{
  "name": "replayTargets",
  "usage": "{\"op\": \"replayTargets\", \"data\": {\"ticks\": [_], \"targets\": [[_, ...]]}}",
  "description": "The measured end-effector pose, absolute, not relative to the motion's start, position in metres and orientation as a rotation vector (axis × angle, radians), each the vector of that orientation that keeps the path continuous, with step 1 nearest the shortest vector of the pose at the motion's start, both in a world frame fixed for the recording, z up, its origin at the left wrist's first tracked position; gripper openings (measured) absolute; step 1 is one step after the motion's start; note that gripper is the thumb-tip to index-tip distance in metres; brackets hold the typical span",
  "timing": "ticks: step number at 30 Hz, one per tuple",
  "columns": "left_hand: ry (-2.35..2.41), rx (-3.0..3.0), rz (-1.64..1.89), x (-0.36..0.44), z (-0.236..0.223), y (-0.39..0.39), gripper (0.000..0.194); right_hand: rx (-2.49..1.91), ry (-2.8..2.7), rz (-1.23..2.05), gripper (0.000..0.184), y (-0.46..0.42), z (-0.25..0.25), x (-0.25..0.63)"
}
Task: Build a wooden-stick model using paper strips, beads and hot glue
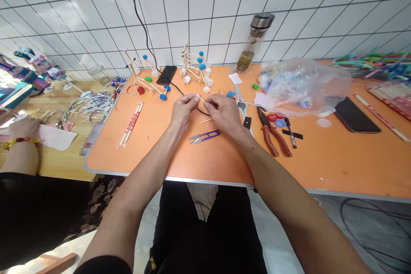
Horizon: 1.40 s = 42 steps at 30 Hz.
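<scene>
Above the orange table [180, 158], my left hand [183, 109] is closed, thumb and finger pinching a small pale piece [198, 96] too little to name. Close beside it, my right hand [224, 113] pinches a short thin wooden stick [202, 100], whose tip points toward the pale piece; whether they touch I cannot tell. Just below the hands lie purple thread snips [205, 136] and another short stick piece [206, 121]. Behind stand two stick models, one [196, 66] with blue and white caps, the other [146, 79] with red, green, blue and white ones.
Wrapped chopsticks [131, 125] lie at left. Red-handled pliers [274, 137], a pen [290, 132] and a phone [357, 115] lie right. A glass bottle [252, 47] and a plastic bag [308, 85] stand behind. Another person's hand [24, 127] works far left. A black cable [138, 17] crosses the table.
</scene>
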<state>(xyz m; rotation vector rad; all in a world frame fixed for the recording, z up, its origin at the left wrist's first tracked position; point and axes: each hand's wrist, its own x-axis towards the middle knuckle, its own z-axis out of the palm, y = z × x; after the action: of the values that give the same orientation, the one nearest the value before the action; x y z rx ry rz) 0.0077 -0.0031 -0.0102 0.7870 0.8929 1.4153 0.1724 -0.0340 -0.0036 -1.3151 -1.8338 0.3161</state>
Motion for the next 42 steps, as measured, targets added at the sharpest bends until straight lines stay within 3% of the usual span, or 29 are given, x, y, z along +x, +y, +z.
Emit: {"op": "replayTargets", "data": {"ticks": [13,26,42], "targets": [[0.881,0.807,1.419,0.008,-0.012,-0.003,0.026,-1.285,-1.828,0.414,0.019,-0.035,-0.001,0.177],[0.79,0.852,1.447,0.004,-0.027,0.008,0.05,-1.266,-1.836,0.303,0.015,-0.031,-0.006,0.176],[0.777,0.984,1.477,0.002,-0.024,0.01,0.048,-1.212,-1.843,0.218,0.017,-0.03,-0.01,0.178]]}}
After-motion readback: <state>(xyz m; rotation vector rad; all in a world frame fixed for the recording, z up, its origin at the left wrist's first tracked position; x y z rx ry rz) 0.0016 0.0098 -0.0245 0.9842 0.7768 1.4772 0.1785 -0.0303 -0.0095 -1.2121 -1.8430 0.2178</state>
